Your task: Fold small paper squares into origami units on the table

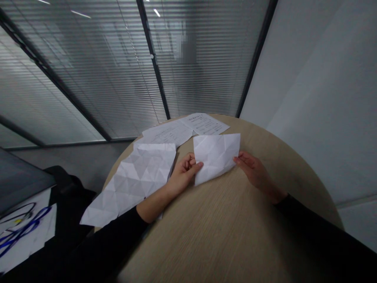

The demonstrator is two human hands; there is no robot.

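Observation:
A white sheet of paper point(218, 155) with crease lines is held up just above the wooden table point(224, 228). Its left edge is pinched between the thumb and fingers of my left hand point(187, 169). On the opposite side, my right hand point(251, 167) grips the lower right edge, thumb in front. A larger creased paper point(138, 177), marked with a pattern of triangular folds, lies left of my left hand and partly under that forearm.
Printed sheets point(173, 131) lie at the table's far edge. Glass panels with blinds point(203, 86) stand behind, and a grey wall point(318, 98) rises at right. At lower left, blue cords point(26, 228) rest on white paper beside a black bag-like shape.

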